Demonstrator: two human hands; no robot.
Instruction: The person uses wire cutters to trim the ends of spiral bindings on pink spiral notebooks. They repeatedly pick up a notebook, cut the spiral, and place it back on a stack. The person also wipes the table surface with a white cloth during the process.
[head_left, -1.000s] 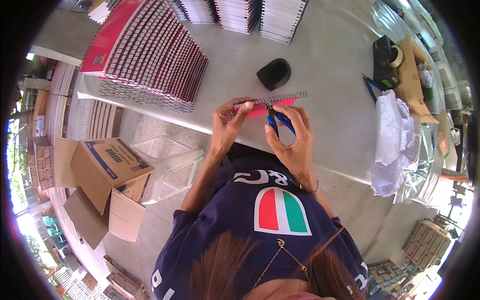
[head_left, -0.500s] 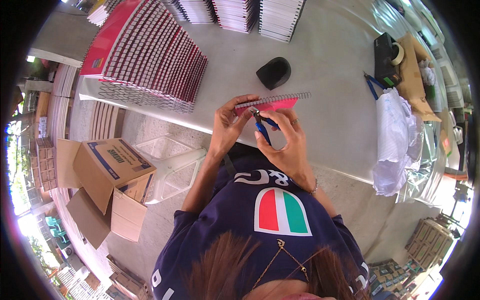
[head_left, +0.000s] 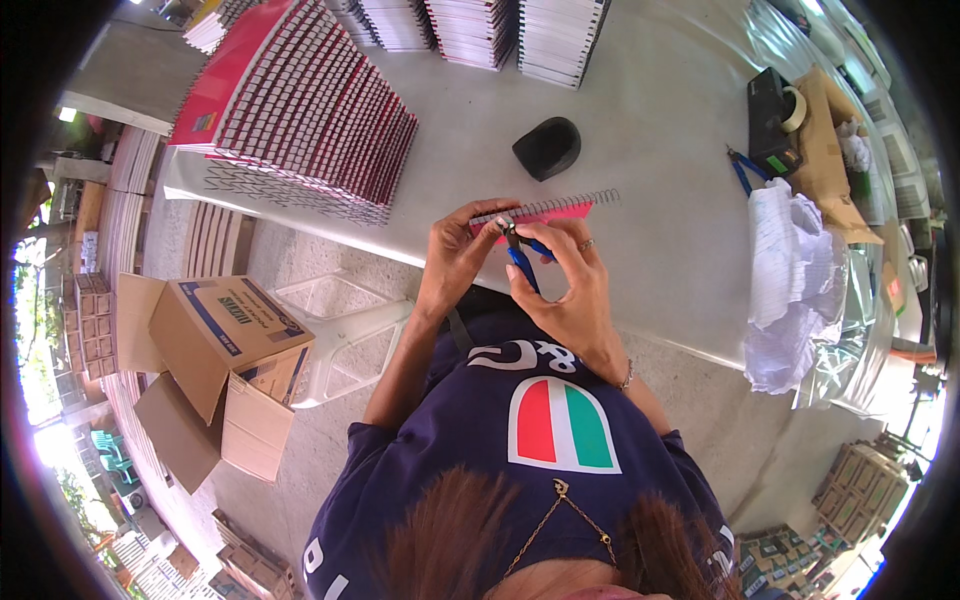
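Above the table's near edge, my left hand (head_left: 455, 255) grips a spiral notebook (head_left: 568, 213) with a pinkish-red cover by its left end. A thin wire coil (head_left: 600, 198) runs along its top edge and sticks out past the right end. My right hand (head_left: 578, 280) holds small blue-handled pliers (head_left: 520, 268), thumb on one handle and fingers round the other. The jaws are at the coil's left end, close to my left thumb. Fingers partly hide the jaws, so I cannot tell whether they close on the wire.
A tall stack of red spiral notebooks (head_left: 300, 100) stands at the left, with more stacks (head_left: 560, 40) behind. Beyond my hands lies a black rounded object (head_left: 548, 148). Another pair of blue-handled pliers (head_left: 742, 170) rests near crumpled white paper (head_left: 785, 290). An opened carton (head_left: 230, 320) sits at left.
The pliers and my right hand have shifted very slightly left. My left hand keeps its hold on the notebook, which stays in nearly the same place.
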